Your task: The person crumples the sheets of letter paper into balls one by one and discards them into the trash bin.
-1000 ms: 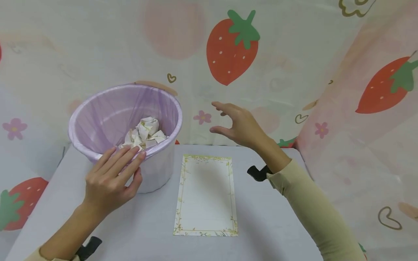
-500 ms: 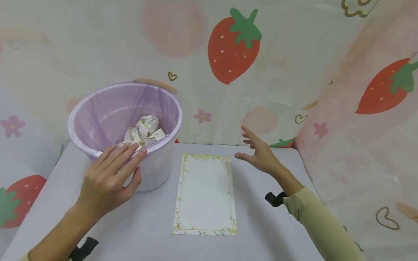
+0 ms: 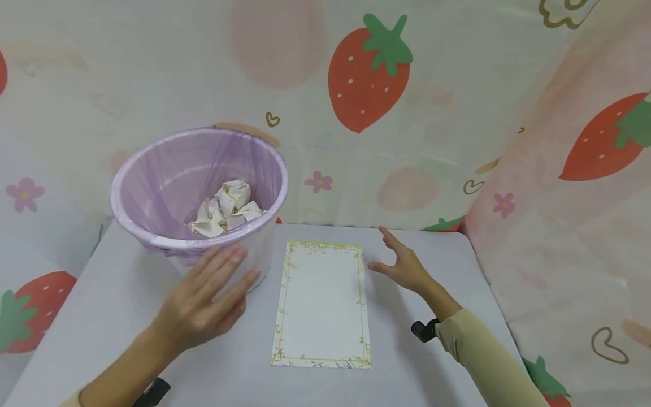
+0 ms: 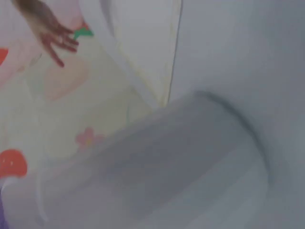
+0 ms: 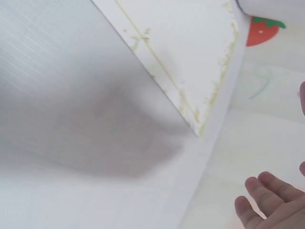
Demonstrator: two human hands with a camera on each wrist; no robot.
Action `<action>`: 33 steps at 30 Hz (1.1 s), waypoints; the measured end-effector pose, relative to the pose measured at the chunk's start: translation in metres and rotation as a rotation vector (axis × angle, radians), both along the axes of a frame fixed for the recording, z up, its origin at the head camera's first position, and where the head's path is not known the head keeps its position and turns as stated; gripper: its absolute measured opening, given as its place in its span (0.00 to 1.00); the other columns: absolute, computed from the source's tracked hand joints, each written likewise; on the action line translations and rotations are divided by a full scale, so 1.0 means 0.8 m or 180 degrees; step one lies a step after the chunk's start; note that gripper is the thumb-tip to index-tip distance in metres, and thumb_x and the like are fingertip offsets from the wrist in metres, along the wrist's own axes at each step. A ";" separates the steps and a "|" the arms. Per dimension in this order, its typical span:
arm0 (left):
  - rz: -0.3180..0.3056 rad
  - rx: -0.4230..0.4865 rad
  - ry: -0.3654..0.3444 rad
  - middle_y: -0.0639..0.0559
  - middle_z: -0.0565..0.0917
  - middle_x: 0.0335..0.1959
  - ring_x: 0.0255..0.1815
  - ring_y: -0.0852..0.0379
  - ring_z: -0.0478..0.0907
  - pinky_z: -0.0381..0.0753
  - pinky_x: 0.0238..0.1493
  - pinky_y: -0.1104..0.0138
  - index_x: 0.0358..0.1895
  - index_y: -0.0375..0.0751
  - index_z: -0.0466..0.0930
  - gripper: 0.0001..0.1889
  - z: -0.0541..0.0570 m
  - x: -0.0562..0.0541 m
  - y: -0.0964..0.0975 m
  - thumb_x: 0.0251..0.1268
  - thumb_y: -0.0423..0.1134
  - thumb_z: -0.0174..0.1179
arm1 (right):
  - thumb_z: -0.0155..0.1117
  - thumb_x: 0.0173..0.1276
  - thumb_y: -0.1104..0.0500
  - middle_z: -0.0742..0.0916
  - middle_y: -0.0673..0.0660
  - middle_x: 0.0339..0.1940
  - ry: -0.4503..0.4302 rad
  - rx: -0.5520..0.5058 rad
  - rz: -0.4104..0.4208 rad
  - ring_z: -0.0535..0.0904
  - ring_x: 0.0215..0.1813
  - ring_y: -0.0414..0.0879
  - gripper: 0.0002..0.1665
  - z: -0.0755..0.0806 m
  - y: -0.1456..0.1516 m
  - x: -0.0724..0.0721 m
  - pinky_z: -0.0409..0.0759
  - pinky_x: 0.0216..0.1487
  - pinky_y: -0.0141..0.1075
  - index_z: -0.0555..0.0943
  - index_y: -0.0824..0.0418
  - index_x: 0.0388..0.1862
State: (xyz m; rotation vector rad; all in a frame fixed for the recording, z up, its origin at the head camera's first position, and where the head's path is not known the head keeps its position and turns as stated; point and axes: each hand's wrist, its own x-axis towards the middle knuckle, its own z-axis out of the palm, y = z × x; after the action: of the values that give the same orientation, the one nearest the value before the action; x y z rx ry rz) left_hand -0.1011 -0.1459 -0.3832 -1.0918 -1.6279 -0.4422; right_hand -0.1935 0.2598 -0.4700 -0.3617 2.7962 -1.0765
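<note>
Behind everything, a strawberry-print backdrop point(image 3: 473, 85) is hung, with a white-covered bench point(image 3: 402, 367) spread below. Mid-frame, a bordered sheet point(image 3: 322, 305) is laid flat! At left, crumpled paper point(image 3: 229, 206) is held in a purple-lined bin point(image 3: 163, 175). Lower left, the left hand point(image 3: 205, 302) is raised before it, grip loosely extended, nothing grasped, contact unclear; right of centre, the right hand point(image 3: 404, 265) is held near the sheet, grip spread wide, unfilled.

- Bin point(image 3: 261, 244), left of frame: white outside; liner point(image 3: 168, 175), translucent lilac.
- Crumpled paper point(image 3: 234, 195), left of centre: white, flecked yellow-green.
- Sheet point(image 3: 322, 305), lower centre: white, bordered with yellow-green leaf sprigs.
- Tabletop point(image 3: 447, 254), lower half: pale lavender-grey.
- Backdrop point(image 3: 458, 73), upper half: cream and pink, printed with red strawberries point(image 3: 368, 85), pink flowers point(image 3: 319, 182).
- Sleeve point(image 3: 488, 356), lower right: pale olive.
</note>
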 end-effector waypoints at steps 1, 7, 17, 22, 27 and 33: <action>-0.0076 -0.0113 -0.0036 0.30 0.83 0.50 0.52 0.36 0.80 0.71 0.66 0.52 0.48 0.31 0.84 0.14 -0.009 0.001 0.004 0.68 0.32 0.51 | 0.75 0.61 0.46 0.69 0.67 0.74 -0.0043 0.0014 -0.0023 0.67 0.72 0.62 0.57 -0.005 -0.001 0.001 0.68 0.65 0.63 0.52 0.49 0.82; -0.0246 -0.0667 -0.1266 0.36 0.74 0.67 0.61 0.41 0.77 0.77 0.60 0.54 0.63 0.37 0.78 0.21 -0.073 -0.001 0.020 0.70 0.36 0.51 | 0.74 0.62 0.45 0.68 0.68 0.74 -0.0195 -0.0010 -0.0063 0.69 0.71 0.63 0.56 -0.030 0.000 0.007 0.70 0.64 0.62 0.53 0.51 0.82; -0.0003 -0.0379 -0.4420 0.35 0.55 0.78 0.73 0.32 0.59 0.66 0.64 0.37 0.79 0.52 0.57 0.46 -0.150 -0.014 0.053 0.58 0.47 0.72 | 0.71 0.66 0.45 0.63 0.70 0.77 -0.0941 -0.0628 -0.0286 0.66 0.73 0.63 0.55 -0.051 0.002 0.005 0.68 0.69 0.56 0.49 0.49 0.83; 0.0143 0.0088 -0.5182 0.29 0.56 0.76 0.76 0.30 0.51 0.56 0.70 0.36 0.79 0.45 0.54 0.48 -0.170 -0.030 0.064 0.58 0.43 0.72 | 0.70 0.67 0.48 0.69 0.70 0.73 -0.1225 -0.0840 -0.0573 0.72 0.68 0.62 0.53 -0.059 0.001 0.003 0.75 0.62 0.54 0.51 0.51 0.82; 0.0193 0.0626 -0.5668 0.34 0.56 0.78 0.78 0.34 0.47 0.51 0.74 0.41 0.79 0.45 0.54 0.49 -0.182 -0.040 0.069 0.56 0.39 0.73 | 0.68 0.69 0.49 0.72 0.69 0.72 -0.1350 -0.0857 -0.0737 0.73 0.67 0.61 0.50 -0.065 -0.002 0.004 0.77 0.60 0.51 0.53 0.53 0.82; 0.0119 0.1016 -0.5969 0.37 0.55 0.78 0.76 0.33 0.54 0.58 0.73 0.46 0.79 0.44 0.54 0.47 -0.187 -0.045 0.073 0.58 0.36 0.71 | 0.65 0.71 0.47 0.73 0.68 0.71 -0.1423 -0.0903 -0.0838 0.77 0.60 0.57 0.47 -0.071 -0.005 0.006 0.77 0.58 0.49 0.55 0.54 0.81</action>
State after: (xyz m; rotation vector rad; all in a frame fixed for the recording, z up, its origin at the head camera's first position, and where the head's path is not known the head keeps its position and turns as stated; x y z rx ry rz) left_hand -0.1369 -0.0879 -0.5330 -0.1170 -2.8646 -1.9842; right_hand -0.1884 0.2562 -0.5268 0.2106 2.3394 -1.4095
